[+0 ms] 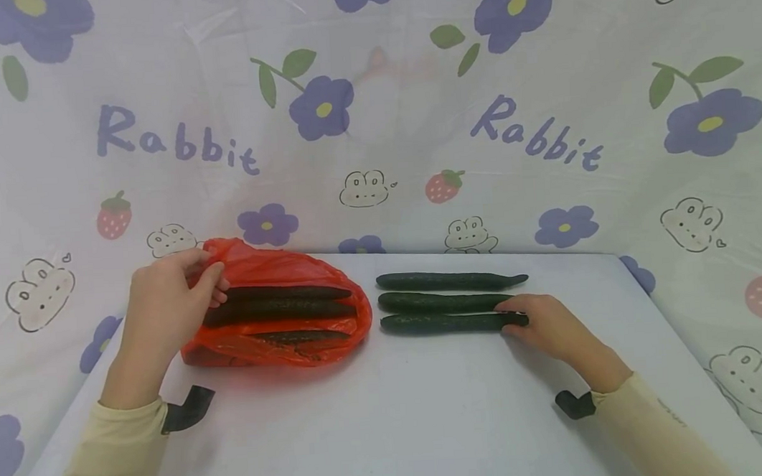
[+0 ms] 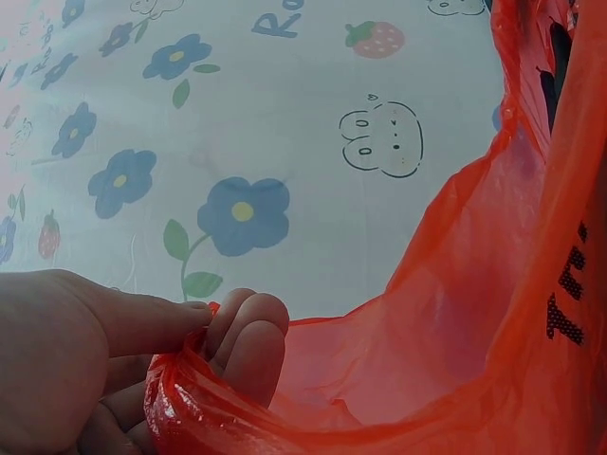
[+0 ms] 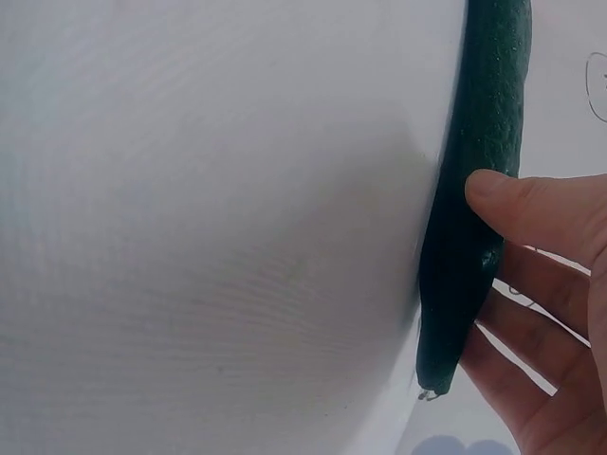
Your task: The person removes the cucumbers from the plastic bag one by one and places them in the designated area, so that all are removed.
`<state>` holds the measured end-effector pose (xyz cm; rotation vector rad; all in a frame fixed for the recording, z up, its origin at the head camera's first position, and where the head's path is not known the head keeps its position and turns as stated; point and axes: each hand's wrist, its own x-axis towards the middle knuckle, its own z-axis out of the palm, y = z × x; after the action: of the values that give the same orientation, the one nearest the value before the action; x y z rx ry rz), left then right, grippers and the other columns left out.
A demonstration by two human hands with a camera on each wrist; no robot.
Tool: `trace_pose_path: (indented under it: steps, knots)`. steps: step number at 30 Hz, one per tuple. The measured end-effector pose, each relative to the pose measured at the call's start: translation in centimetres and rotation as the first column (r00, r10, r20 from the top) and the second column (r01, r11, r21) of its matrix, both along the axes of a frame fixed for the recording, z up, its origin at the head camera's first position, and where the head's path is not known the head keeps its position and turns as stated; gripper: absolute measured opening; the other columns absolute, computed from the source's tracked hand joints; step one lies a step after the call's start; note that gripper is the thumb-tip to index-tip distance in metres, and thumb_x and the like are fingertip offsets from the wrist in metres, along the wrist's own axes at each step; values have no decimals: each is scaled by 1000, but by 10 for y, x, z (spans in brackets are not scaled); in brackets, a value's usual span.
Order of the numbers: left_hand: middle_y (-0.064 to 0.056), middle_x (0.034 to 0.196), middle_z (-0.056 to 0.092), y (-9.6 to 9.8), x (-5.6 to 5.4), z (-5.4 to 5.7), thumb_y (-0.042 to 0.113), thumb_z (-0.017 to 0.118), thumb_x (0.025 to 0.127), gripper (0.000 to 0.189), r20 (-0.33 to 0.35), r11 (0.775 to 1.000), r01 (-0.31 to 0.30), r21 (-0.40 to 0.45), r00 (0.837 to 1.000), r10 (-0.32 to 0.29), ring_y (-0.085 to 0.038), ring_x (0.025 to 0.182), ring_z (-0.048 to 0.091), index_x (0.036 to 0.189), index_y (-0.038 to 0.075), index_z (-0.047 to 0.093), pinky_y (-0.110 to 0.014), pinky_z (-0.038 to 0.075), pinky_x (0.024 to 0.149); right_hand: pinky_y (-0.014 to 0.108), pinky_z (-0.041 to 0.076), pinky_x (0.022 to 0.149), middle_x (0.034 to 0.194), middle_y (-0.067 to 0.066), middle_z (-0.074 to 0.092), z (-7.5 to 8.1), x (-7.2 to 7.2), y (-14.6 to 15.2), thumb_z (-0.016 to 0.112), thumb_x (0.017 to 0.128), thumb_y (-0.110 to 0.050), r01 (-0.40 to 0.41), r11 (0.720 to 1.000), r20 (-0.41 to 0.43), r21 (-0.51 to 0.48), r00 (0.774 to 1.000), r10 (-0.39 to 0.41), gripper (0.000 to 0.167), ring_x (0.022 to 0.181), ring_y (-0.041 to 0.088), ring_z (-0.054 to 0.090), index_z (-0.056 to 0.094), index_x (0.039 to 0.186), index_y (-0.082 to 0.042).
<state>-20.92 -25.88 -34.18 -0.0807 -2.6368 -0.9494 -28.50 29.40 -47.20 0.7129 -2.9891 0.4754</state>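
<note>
My left hand (image 1: 167, 299) pinches the edge of a red plastic bag (image 1: 279, 263) between thumb and fingers; the left wrist view shows the gathered rim (image 2: 194, 393) in its grip. Several dark green cucumbers (image 1: 288, 310) lie inside the bag, one partly covered by the red film. To the bag's right, three cucumbers lie side by side, a far one (image 1: 444, 281), a middle one (image 1: 439, 302) and a near one (image 1: 437, 324). My right hand (image 1: 547, 326) holds the near cucumber by its right end, thumb on one side and fingers on the other.
Everything lies on a white table (image 1: 391, 424). Behind it hangs a pale cloth (image 1: 401, 122) printed with flowers, rabbits and strawberries. A black strap end (image 1: 192, 408) sticks out at the left wrist, and another black piece (image 1: 574, 405) at the right.
</note>
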Motion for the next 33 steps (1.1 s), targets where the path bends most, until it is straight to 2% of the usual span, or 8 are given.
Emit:
trace_pose_path:
  steps: [10,17,21,25,33]
  knots:
    - [-10,88,75,0,0,-1,17,69,108,22,4,1000,-3,1,1000,3,-25,77,78,122,0,73,-53,66,80,63,52,105,126,17,76,2,2,0,84,94,-8,8,999,-16,-32,1000,-9,37,121,43,69,76,129,-3]
    - [-9,88,76,-1,1,-2,17,69,108,24,-15,1000,-3,-2,1000,3,-24,76,78,125,-1,73,-50,66,78,59,57,100,121,12,79,7,4,0,85,94,-9,-41,982,-114,-182,993,20,33,116,37,73,79,125,-3]
    - [-9,88,76,-1,1,-1,17,68,109,26,-17,1000,-2,-3,1000,2,-24,76,77,128,0,72,-51,66,79,57,59,97,116,10,80,14,3,-6,87,92,-7,-92,968,-190,-232,981,47,31,111,33,75,80,122,-2]
    - [-9,88,75,0,1,0,17,68,109,25,-4,1000,-2,1,1000,2,-24,77,77,127,0,72,-52,66,80,56,58,97,116,10,80,23,4,-15,88,91,-8,-129,966,-245,-223,967,72,33,110,33,75,79,122,-1]
    - [-9,88,75,0,0,-1,17,68,109,26,-3,1000,0,-2,1000,0,-24,76,77,127,-1,72,-53,66,80,57,56,102,122,13,78,42,7,-35,87,92,-9,-136,957,-255,-256,965,69,34,120,36,72,79,124,-2]
